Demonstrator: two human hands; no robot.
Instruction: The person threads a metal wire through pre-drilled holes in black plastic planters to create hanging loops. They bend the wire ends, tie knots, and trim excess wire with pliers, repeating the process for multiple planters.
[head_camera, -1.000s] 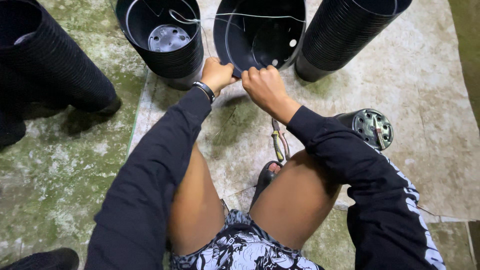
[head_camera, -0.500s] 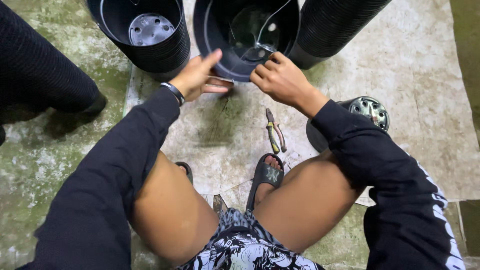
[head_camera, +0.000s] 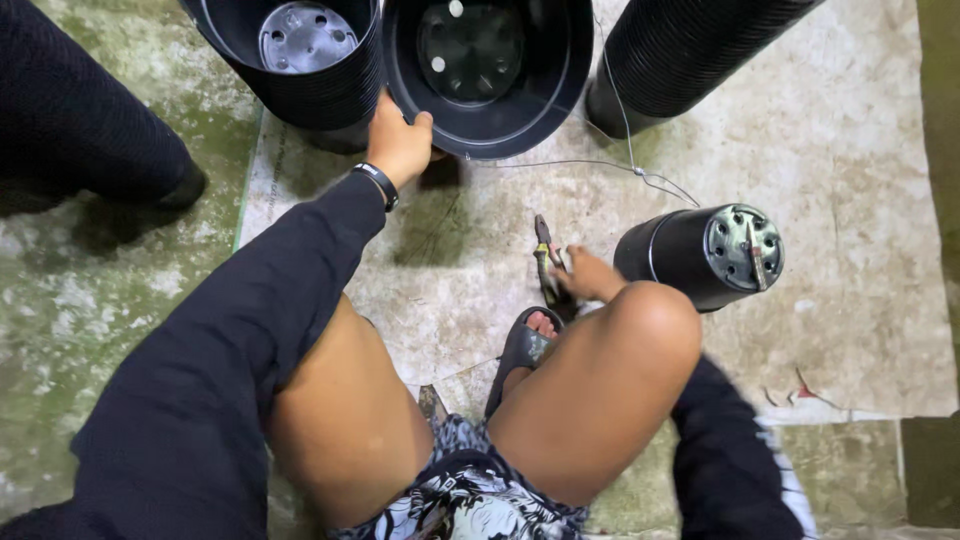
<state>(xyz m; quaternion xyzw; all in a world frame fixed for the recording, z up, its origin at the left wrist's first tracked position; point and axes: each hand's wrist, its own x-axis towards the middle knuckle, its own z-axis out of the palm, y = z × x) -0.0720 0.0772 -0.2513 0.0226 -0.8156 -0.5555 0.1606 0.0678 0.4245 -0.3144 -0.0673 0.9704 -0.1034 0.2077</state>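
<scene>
Two stacks of black pots (head_camera: 690, 55) flank the far middle pot (head_camera: 490, 70); another pot (head_camera: 700, 255) lies right, wire (head_camera: 610, 165) trailing beside it. The left hand (head_camera: 398, 145) grips the middle pot's near rim. The right hand (head_camera: 590, 278) closes on pliers (head_camera: 545, 258) on the floor.

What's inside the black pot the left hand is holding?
The black pot looks empty: only its base with drainage holes shows. The left hand grips its rim, and the near inner wall is hidden.
</scene>
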